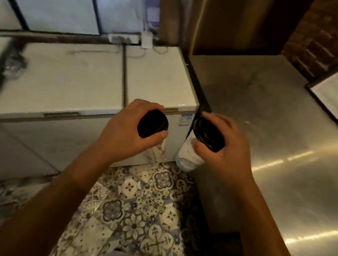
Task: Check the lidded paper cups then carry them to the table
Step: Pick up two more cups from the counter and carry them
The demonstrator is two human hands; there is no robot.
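Two lidded paper cups are in the air, one in each hand, held out over the patterned floor (142, 206) between the white chest freezers on the left and the steel worktop (280, 142) on the right. The left hand (127, 131) has its grip closed around the left cup (157, 147) just under its black lid (153, 123), fingers curled over the far side and thumb on the near side; most of that cup's body is hidden behind the hand and blurred. The right hand (229, 148) grips the right cup (190, 157) the same way, high up by its black lid (209, 134), and this cup's white body leans down and to the left, so it is clearly tilted. The lids face the camera, which suits the checking step: to do it well, I would look round each rim for a gap and press the lid only lightly, since squeezing the paper wall could pop a lid loose. Tilting should stay small, because any liquid inside could leak at the sip hole. For the carry, bringing both cups upright and apart from each other would be safest, then setting them on the worktop near at right. Count: two cups, two lids, two hands, at least two freezers (73, 76) side by side.
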